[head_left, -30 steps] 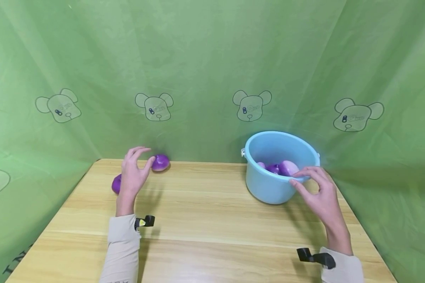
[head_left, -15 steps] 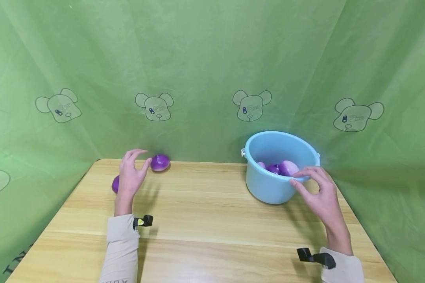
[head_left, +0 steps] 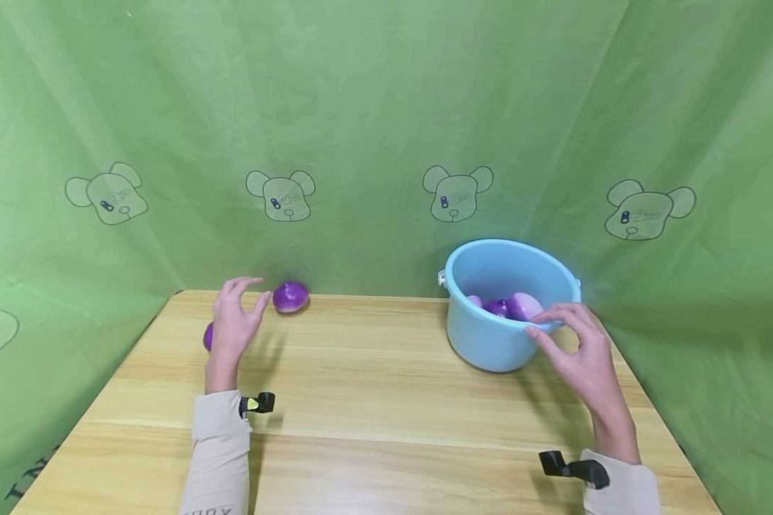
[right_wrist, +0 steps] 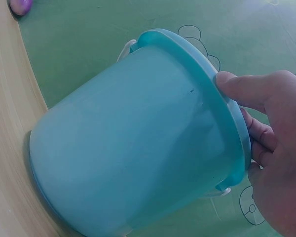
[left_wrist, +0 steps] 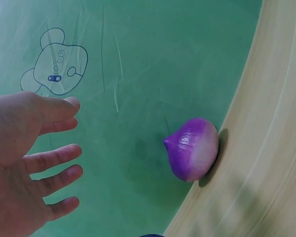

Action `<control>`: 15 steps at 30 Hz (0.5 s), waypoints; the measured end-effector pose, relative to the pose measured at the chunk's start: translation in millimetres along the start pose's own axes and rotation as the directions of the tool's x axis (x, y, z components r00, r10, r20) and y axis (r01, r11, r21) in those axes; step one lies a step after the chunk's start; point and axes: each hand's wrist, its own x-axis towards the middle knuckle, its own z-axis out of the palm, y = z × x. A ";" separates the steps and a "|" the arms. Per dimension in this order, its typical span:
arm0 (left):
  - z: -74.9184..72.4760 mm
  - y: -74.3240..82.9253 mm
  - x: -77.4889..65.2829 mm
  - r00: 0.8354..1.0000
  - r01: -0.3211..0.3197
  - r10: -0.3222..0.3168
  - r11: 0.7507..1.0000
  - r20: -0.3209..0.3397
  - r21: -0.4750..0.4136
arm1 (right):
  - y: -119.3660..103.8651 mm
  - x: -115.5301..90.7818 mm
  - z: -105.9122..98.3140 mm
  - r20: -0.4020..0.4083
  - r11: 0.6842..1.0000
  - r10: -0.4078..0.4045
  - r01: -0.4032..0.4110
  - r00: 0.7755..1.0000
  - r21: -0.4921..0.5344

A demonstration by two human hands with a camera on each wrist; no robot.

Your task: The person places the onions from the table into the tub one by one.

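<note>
In the head view my left hand [head_left: 235, 318] is above the table's back left, fingers spread and holding nothing. Just right of its thumb sits a purple onion [head_left: 290, 297] at the table's back edge. In the left wrist view this onion [left_wrist: 193, 149] shows a pointed tip and a paler base, apart from the fingers. Another purple onion [head_left: 208, 337] is mostly hidden behind the left hand. My right hand [head_left: 589, 361] pinches the near rim of a light blue bucket [head_left: 492, 347], thumb outside and fingers inside. Several purple onions [head_left: 524, 306] lie in the bucket.
The bucket stands upright on the wooden table [head_left: 361, 408], at its back right, with white handle mounts [head_left: 442, 277] at the rim. A green curtain [head_left: 361, 143] printed with bear heads rises along the table's back and sides.
My left hand has drifted a little left and toward me, away from the onion at the back edge, and covers more of the left onion. The right hand and bucket stay in place.
</note>
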 end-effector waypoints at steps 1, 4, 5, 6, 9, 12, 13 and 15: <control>0.1 -1.7 -0.1 1.000 0.002 -0.002 1.000 0.001 0.004 | 0.3 -0.2 0.1 -0.001 1.000 -0.002 0.002 1.000 0.001; 0.3 -5.7 -0.5 1.000 0.005 -0.005 1.000 -0.001 0.013 | 0.9 -0.3 0.2 -0.003 1.000 -0.008 0.008 1.000 0.004; 0.6 -7.0 -0.6 1.000 0.008 -0.008 1.000 -0.001 0.018 | 0.9 -0.3 0.3 -0.003 1.000 -0.010 0.010 1.000 0.005; 0.9 -8.6 -0.6 1.000 0.013 -0.013 1.000 0.003 0.022 | 0.8 -0.2 0.3 -0.004 1.000 -0.010 0.010 1.000 0.004; 0.9 -11.2 -1.5 0.999 0.029 -0.030 0.999 0.013 0.026 | 0.9 0.0 0.6 -0.002 1.000 -0.009 0.009 1.000 0.002; -0.1 -13.2 -2.0 0.998 0.051 -0.052 0.998 0.029 0.036 | 0.9 0.2 0.5 -0.001 1.000 -0.007 0.007 1.000 0.002; -0.4 -14.1 -2.3 0.998 0.056 -0.058 0.998 0.031 0.039 | 1.0 0.2 0.4 0.000 1.000 -0.007 0.007 1.000 0.004; -1.1 -16.0 -2.7 0.997 0.071 -0.073 0.996 0.036 0.048 | 1.2 0.0 0.3 -0.001 1.000 -0.008 0.008 1.000 0.006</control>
